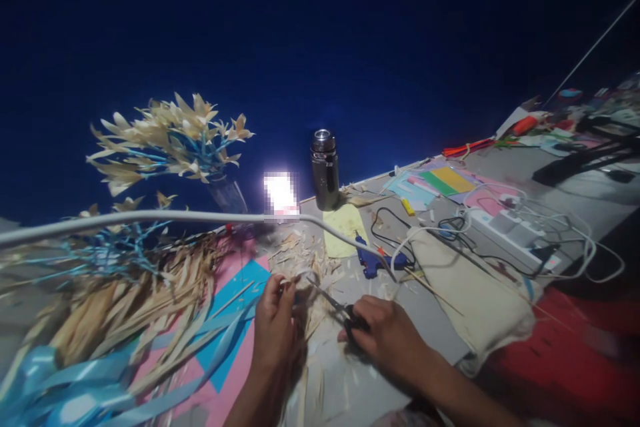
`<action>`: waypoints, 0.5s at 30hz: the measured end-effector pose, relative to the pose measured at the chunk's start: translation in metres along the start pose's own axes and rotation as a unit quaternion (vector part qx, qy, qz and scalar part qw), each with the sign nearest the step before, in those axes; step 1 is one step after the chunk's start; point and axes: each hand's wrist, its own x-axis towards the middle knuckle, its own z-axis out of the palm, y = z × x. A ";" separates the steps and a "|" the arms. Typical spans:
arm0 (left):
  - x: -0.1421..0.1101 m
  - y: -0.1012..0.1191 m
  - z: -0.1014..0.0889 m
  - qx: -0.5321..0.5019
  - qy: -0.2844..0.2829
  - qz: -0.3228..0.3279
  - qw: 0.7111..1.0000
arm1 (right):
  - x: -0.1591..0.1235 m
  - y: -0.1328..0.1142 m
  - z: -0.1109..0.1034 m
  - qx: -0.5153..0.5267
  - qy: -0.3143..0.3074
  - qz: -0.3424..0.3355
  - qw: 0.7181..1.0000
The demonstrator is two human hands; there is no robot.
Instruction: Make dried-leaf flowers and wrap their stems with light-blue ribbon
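My right hand [387, 330] is closed around the dark handles of a pair of scissors [333, 301]. Their blades point up and left, towards a small pale piece of husk [306, 277] at the fingertips of my left hand [277, 313]. That hand is closed in a pinch; whether the blades touch the piece is too blurred to tell. Pale scraps [307, 253] are scattered on the table beneath and beyond both hands. To the left lie long dried husk strips [165, 280], blue ribbon [75, 380] and blue and pink paper sheets [243, 290].
A dark flask [325, 177] stands at the far edge, near a vase of pale husk flowers [175, 137]. A blue glue gun [375, 260] lies beyond my right hand. A white cable [150, 216] crosses the view. Further right are folded cloth [465, 287] and a power strip [510, 233].
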 end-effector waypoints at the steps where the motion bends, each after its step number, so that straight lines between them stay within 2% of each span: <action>1: 0.000 0.001 -0.001 0.016 0.010 0.024 1.000 | 0.000 0.000 -0.002 0.000 -0.012 0.002 1.000; 3: 0.001 0.003 -0.003 0.042 0.025 0.067 0.997 | -0.001 -0.001 -0.004 -0.001 -0.029 0.002 1.000; 5: 0.002 0.004 -0.005 0.043 0.025 0.074 0.996 | -0.001 -0.004 -0.005 -0.003 -0.039 0.001 0.999; 10: 0.006 0.009 -0.007 -0.048 0.006 -0.037 0.998 | -0.002 -0.010 -0.005 -0.018 -0.069 0.012 0.997; 15: 0.008 0.009 -0.016 -0.122 -0.021 -0.104 0.987 | -0.005 -0.005 -0.006 -0.032 -0.068 0.017 0.997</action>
